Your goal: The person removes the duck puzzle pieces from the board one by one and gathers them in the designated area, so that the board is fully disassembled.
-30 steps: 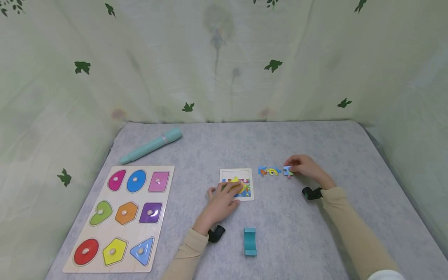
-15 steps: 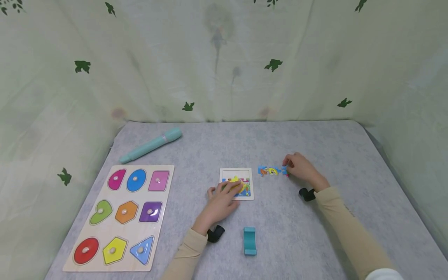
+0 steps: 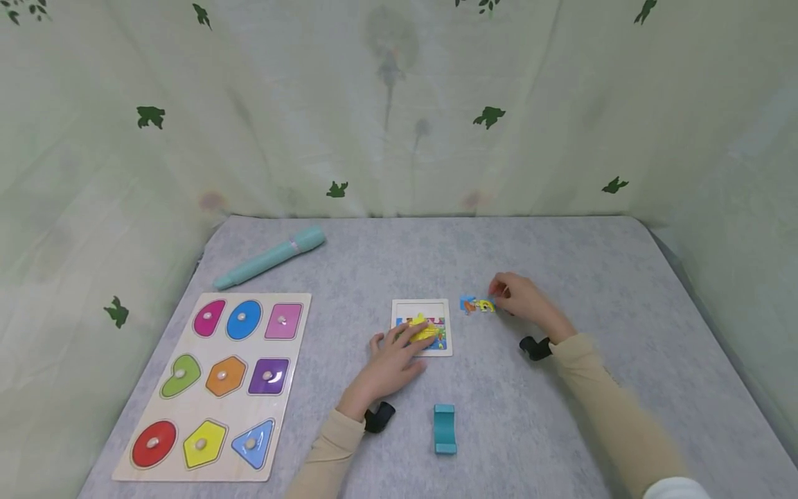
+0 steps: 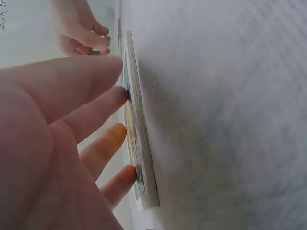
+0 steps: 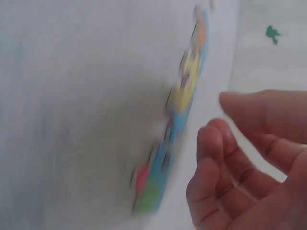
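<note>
My left hand [image 3: 388,364] rests its spread fingers on a small white-framed jigsaw puzzle [image 3: 421,302], partly filled with colourful pieces and bare along its far strip. In the left wrist view the fingertips touch the edge-on puzzle board [image 4: 142,134]. To the right of the frame lie joined blue-and-yellow jigsaw pieces [image 3: 477,305]. My right hand [image 3: 526,301] hovers at their right end and hides the last piece in the head view. The right wrist view shows that blue, green and pink piece [image 5: 152,191] lying in line, with the thumb and curled fingers apart and nothing between them.
A wooden peg board [image 3: 215,416] with coloured shapes lies at the left. Behind it is a teal tube-like case [image 3: 269,258]. A small teal block [image 3: 445,430] sits near the front. A pale curtain [image 3: 399,138] borders the table's far edge.
My right hand has brought a jigsaw piece leftward to the end of the row and let go, then moved further left above the row. The left hand has stayed on the puzzle.
</note>
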A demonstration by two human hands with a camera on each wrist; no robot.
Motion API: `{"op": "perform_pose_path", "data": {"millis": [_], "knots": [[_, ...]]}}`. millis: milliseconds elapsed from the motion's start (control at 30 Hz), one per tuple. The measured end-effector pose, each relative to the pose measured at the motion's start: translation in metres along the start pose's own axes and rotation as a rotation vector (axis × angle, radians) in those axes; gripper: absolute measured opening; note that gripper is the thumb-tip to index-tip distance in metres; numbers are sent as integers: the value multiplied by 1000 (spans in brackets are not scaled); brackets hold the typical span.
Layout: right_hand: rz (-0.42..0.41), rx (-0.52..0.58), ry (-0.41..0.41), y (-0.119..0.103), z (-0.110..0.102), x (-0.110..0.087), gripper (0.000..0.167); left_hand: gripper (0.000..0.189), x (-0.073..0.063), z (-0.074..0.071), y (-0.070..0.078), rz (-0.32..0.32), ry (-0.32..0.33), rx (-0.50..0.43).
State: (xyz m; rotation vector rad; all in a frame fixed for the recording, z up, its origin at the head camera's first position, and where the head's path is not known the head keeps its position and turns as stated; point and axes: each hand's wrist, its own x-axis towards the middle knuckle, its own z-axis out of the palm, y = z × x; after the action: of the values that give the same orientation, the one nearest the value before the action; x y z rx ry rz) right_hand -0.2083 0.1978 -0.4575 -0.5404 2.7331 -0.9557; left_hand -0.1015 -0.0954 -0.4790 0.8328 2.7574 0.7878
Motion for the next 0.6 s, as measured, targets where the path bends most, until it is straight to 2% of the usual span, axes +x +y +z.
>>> {"op": "perform_pose_path", "data": {"millis": [100, 233, 433, 600], "knots": [[-58, 154, -34, -15, 12, 1, 8, 45, -1, -1, -1, -1, -9, -12], [-157, 210, -72, -33, 29, 6, 10, 44, -3, -2, -1, -12, -19, -32], [-179, 205, -128, -48, 48, 14, 15, 44, -2, -2, -2, -7, -17, -34], [-185, 140, -149, -56, 57, 18, 18, 43, -2, 0, -2, -10, -15, -23]]}}
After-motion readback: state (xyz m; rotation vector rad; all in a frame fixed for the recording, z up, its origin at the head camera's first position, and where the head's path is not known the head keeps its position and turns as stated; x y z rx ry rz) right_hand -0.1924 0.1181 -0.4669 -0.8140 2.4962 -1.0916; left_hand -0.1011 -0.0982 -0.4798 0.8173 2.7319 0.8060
